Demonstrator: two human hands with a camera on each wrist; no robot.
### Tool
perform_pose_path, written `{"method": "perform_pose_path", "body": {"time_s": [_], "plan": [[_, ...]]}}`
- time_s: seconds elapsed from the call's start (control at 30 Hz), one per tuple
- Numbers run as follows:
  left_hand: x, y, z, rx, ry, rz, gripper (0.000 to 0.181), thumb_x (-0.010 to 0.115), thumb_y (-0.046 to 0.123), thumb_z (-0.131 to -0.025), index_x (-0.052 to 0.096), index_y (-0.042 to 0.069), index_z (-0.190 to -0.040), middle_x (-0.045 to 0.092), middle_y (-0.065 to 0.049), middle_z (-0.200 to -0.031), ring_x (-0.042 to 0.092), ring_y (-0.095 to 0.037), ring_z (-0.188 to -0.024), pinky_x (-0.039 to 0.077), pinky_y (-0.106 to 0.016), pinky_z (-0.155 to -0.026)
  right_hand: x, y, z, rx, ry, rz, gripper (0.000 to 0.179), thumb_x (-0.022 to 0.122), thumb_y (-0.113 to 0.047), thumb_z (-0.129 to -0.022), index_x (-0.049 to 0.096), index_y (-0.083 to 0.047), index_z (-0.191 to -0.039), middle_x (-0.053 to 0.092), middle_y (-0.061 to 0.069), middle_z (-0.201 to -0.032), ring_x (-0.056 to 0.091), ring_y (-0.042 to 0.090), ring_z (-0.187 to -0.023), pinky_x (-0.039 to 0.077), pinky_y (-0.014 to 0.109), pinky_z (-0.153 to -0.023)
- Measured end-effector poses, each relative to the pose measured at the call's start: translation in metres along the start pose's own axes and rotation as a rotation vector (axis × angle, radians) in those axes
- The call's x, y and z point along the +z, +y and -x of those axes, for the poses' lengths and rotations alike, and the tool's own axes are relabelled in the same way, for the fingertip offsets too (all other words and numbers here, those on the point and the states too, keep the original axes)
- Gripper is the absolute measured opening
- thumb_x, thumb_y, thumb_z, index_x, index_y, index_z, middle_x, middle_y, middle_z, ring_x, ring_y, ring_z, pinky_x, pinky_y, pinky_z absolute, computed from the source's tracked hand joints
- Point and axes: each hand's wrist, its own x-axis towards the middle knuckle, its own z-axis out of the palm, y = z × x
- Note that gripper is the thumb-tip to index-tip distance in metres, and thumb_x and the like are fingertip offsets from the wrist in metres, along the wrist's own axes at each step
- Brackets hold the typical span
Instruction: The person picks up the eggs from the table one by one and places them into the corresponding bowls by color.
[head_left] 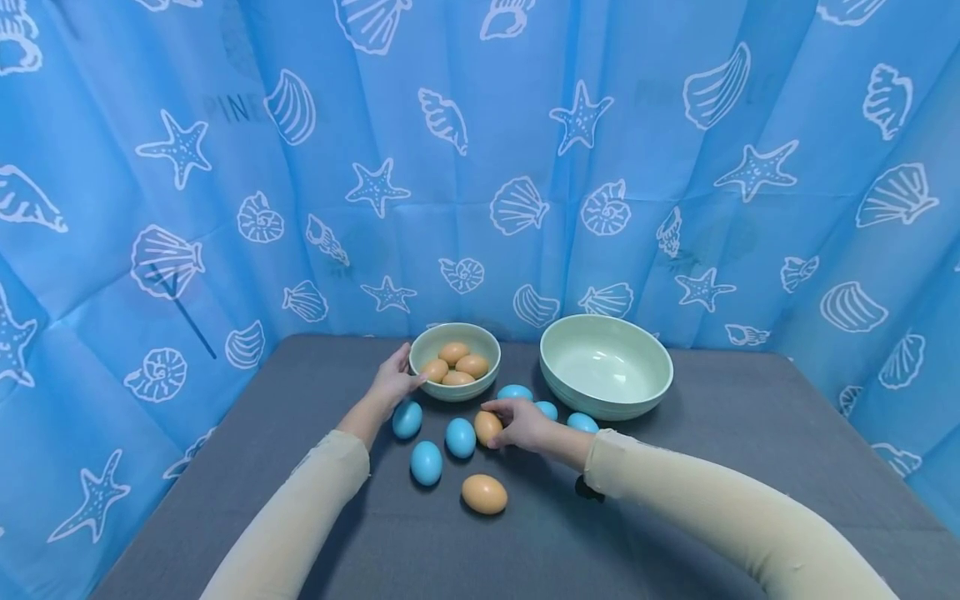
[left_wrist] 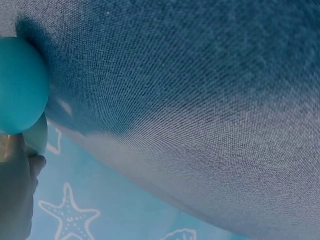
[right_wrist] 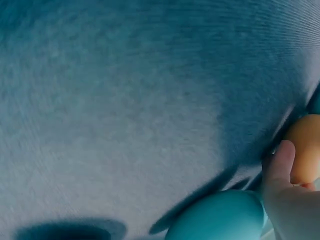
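My left hand (head_left: pixel 395 382) holds the left side of a small pale green bowl (head_left: pixel 455 392), its thumb at the front of the wall. Several brown eggs (head_left: pixel 472 365) lie inside that bowl. Between thumb and fingers, my right hand (head_left: pixel 525 423) pinches a brown egg (head_left: pixel 487 428), also visible in the right wrist view as an orange-brown egg (right_wrist: pixel 306 147). Close to its left is a blue egg (head_left: pixel 460 437). Another blue egg (head_left: pixel 407 419) lies just below my left hand and looms large in the left wrist view.
A larger pale green bowl (head_left: pixel 606 367) with nothing in it stands at the back right. Blue eggs (head_left: pixel 514 394) lie around my right hand, partly hidden by it. Nearer the front are a blue egg (head_left: pixel 426 463) and a brown egg (head_left: pixel 484 494) on the grey tablecloth (head_left: pixel 375 533).
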Motion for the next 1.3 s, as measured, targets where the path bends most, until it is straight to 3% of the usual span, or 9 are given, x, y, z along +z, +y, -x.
{"method": "perform_pose_path", "body": {"time_s": [0.2, 0.4, 0.63, 0.87, 1.3], "plan": [[-0.001, 0.000, -0.001, -0.008, 0.007, 0.007, 0.077, 0.058, -0.004, -0.094, 0.014, 0.008, -0.157, 0.015, -0.012, -0.161, 0.014, -0.030, -0.146, 0.025, -0.049, -0.115, -0.009, -0.008, 0.000, -0.009, -0.027, -0.015, 0.060, 0.075, 0.012, -0.076, 0.056, 0.005, -0.133, 0.058, 0.019, -0.132, 0.055, 0.026, -0.115, 0.053, 0.034, -0.089], [-0.002, -0.001, -0.005, -0.001, 0.006, 0.019, 0.077, 0.057, -0.006, -0.094, 0.013, 0.007, -0.156, 0.012, -0.012, -0.161, 0.012, -0.029, -0.147, 0.025, -0.042, -0.115, -0.020, -0.023, 0.000, 0.043, -0.042, -0.070, 0.059, 0.072, 0.010, -0.080, 0.055, 0.001, -0.135, 0.052, 0.020, -0.138, 0.056, 0.028, -0.116, 0.056, 0.034, -0.082], [-0.004, -0.001, -0.004, -0.005, 0.010, 0.015, 0.077, 0.057, -0.005, -0.095, 0.013, 0.008, -0.156, 0.013, -0.011, -0.161, 0.012, -0.028, -0.147, 0.024, -0.046, -0.115, -0.031, -0.046, -0.003, 0.049, -0.049, -0.128, 0.057, 0.069, 0.008, -0.084, 0.052, 0.001, -0.138, 0.050, 0.021, -0.139, 0.060, 0.029, -0.110, 0.053, 0.043, -0.090], [-0.004, -0.002, -0.003, -0.010, 0.012, 0.011, 0.076, 0.057, -0.003, -0.095, 0.014, 0.010, -0.157, 0.015, -0.011, -0.161, 0.014, -0.029, -0.147, 0.023, -0.051, -0.115, -0.035, -0.061, -0.018, 0.023, -0.022, -0.188, 0.058, 0.067, 0.008, -0.086, 0.049, 0.000, -0.141, 0.048, 0.020, -0.143, 0.052, 0.032, -0.124, 0.049, 0.048, -0.097], [0.000, -0.001, -0.001, 0.011, 0.005, 0.029, 0.076, 0.057, -0.006, -0.094, 0.016, 0.007, -0.156, 0.017, -0.013, -0.160, 0.016, -0.031, -0.146, 0.034, -0.045, -0.111, -0.030, -0.072, -0.048, 0.062, 0.031, -0.261, 0.057, 0.065, 0.005, -0.089, 0.047, -0.002, -0.143, 0.042, 0.017, -0.148, 0.044, 0.030, -0.132, 0.045, 0.045, -0.102]]}}
